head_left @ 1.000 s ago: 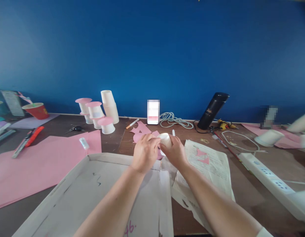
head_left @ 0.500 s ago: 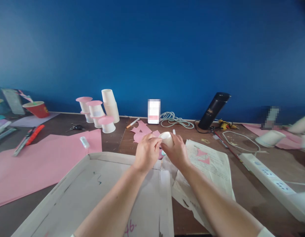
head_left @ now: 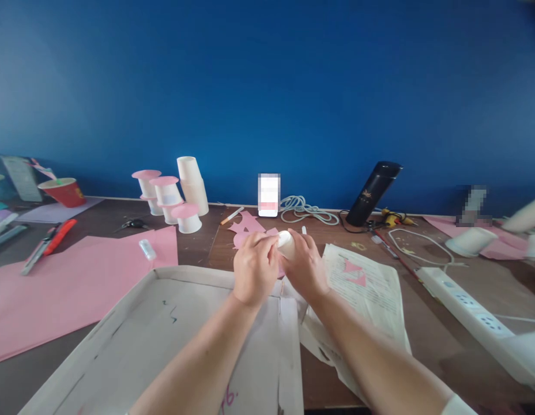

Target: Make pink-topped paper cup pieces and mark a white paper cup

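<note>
A small white paper cup (head_left: 285, 243) is held between both hands above the far edge of a white box lid (head_left: 181, 323). My left hand (head_left: 255, 268) grips its left side with fingers bent, and my right hand (head_left: 305, 266) wraps round its right side. Pink paper scraps (head_left: 249, 223) lie just beyond the hands. Left of them stand upturned white cups with pink discs on top (head_left: 166, 193) and a taller stack of white cups (head_left: 192, 184). What lies under the held cup is mostly hidden by my hands.
Pink sheets (head_left: 90, 282) and a red-handled cutter (head_left: 49, 245) lie left. A lit phone (head_left: 268, 196) leans at the wall beside a coiled cable (head_left: 308, 210). To the right are a black bottle (head_left: 374, 193), printed paper (head_left: 375, 300) and a power strip (head_left: 470, 311).
The cup has shifted slightly left and tipped between my hands, so less of its round end shows. My right hand has moved a little to the left with it.
</note>
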A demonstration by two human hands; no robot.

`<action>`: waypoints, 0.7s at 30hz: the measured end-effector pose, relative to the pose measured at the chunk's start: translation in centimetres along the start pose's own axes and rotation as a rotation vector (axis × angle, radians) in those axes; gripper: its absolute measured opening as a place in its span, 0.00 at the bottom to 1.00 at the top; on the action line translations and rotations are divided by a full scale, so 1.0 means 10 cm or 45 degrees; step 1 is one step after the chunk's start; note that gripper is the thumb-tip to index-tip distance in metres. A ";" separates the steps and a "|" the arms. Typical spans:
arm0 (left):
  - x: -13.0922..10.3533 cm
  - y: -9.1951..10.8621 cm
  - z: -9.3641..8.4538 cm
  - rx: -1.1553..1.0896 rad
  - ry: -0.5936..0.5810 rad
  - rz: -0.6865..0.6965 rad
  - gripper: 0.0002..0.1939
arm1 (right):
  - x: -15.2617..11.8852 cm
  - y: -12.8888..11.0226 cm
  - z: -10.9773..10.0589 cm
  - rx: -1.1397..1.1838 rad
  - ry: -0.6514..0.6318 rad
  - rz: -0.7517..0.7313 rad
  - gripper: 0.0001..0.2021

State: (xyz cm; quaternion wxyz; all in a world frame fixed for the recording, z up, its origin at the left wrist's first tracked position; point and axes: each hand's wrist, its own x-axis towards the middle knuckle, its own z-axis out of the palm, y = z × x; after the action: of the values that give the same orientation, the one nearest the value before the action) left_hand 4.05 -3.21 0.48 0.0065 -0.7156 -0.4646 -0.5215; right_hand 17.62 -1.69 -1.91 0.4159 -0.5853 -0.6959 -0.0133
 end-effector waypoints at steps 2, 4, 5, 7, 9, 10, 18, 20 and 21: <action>-0.01 -0.01 0.01 0.041 -0.015 0.060 0.12 | -0.01 0.00 0.01 -0.002 -0.013 -0.007 0.27; -0.03 0.00 0.03 0.078 -0.066 0.142 0.12 | -0.01 0.02 0.01 0.006 -0.024 -0.022 0.27; -0.03 0.01 0.04 0.098 -0.095 0.180 0.12 | -0.01 0.03 0.01 0.012 -0.020 -0.021 0.27; -0.04 0.02 0.05 0.148 -0.148 0.231 0.12 | -0.01 0.05 0.01 0.029 -0.008 0.010 0.27; -0.04 0.02 0.06 0.191 -0.185 0.252 0.12 | -0.01 0.05 0.01 0.063 -0.018 0.072 0.27; -0.04 0.02 0.06 0.198 -0.197 0.254 0.12 | 0.00 0.06 0.01 0.084 -0.029 0.106 0.27; 0.03 0.04 0.04 -0.390 -0.181 -0.361 0.09 | 0.12 0.15 -0.03 0.189 -0.010 0.297 0.24; 0.09 0.00 0.03 -0.739 -0.166 -0.857 0.07 | 0.13 0.15 -0.04 0.224 0.021 0.295 0.26; 0.12 -0.02 0.02 -0.943 -0.145 -1.099 0.07 | 0.13 0.14 -0.04 0.240 0.020 0.287 0.26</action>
State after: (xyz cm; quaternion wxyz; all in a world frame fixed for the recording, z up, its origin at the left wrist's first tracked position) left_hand 4.08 -2.17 1.16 -0.4834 -0.4425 -0.5008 -0.5654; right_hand 19.04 -0.46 -1.50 0.4732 -0.6180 -0.6206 0.0945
